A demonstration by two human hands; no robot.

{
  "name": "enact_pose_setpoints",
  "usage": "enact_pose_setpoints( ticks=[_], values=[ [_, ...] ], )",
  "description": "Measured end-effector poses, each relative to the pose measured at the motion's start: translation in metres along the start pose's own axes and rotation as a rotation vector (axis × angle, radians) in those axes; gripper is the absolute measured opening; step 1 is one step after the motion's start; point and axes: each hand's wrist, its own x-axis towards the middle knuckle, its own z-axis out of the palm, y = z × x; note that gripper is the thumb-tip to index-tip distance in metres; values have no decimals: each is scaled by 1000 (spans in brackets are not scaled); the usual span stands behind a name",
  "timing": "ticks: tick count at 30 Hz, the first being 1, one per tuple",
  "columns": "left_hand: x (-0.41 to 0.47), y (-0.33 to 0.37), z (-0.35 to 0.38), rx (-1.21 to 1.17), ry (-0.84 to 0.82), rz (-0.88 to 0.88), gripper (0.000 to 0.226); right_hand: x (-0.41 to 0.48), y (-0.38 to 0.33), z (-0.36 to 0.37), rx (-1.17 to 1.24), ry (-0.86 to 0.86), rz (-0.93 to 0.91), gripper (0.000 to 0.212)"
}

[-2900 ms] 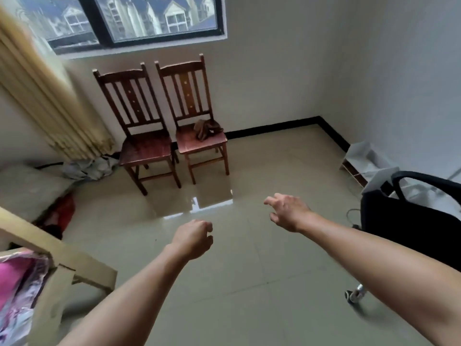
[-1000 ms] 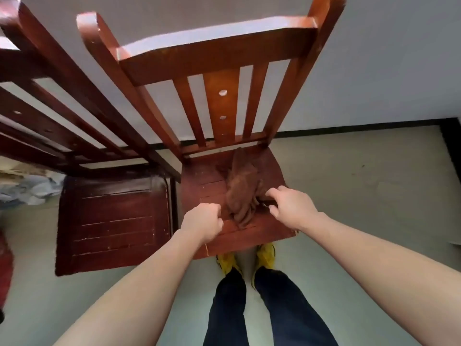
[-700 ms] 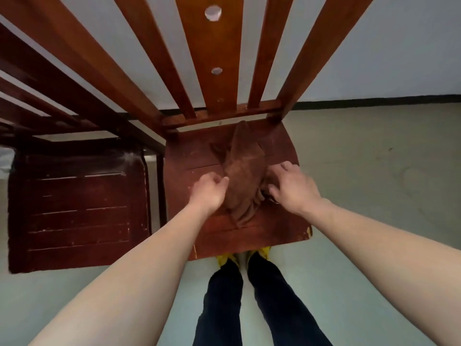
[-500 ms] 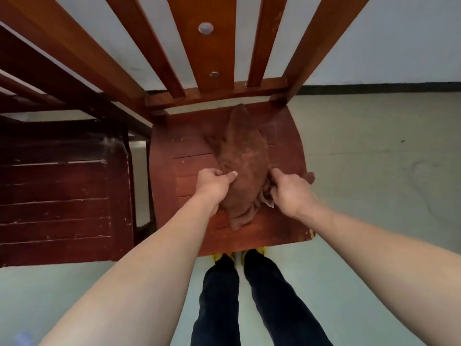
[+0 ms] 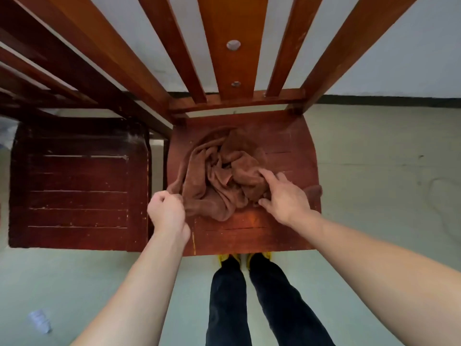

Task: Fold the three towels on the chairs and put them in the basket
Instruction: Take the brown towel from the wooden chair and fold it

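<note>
A crumpled brown towel (image 5: pixel 219 176) lies in a heap on the seat of the right wooden chair (image 5: pixel 287 228). My left hand (image 5: pixel 166 211) is closed on the towel's left edge near the seat's left side. My right hand (image 5: pixel 284 193) rests on the towel's right part, thumb and fingers pinching a fold. No basket is in view. Only this brown heap shows, and I cannot tell how many towels it holds.
A second, darker wooden chair (image 5: pixel 79 186) stands right beside the first on the left, its seat bare. The chair backs rise close in front of the camera. My legs and yellow shoes (image 5: pixel 230 258) stand at the seat's front edge. Pale tiled floor (image 5: pixel 386 183) extends to the right.
The towel has spread from a narrow bundle into a wider heap. My left hand pulled its edge leftward, and my right hand shifted onto the right part.
</note>
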Motion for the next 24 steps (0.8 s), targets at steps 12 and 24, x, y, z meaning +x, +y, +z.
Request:
enact_pose_setpoints(
  ticks=[12,24],
  values=[
    [10,15,-72,2,-444,-59,27,-7,13,-20,-389,-15,95,42],
    [13,4,-119,203,-298,436,57,62,-113,13,-362,-220,-212,40]
  ],
)
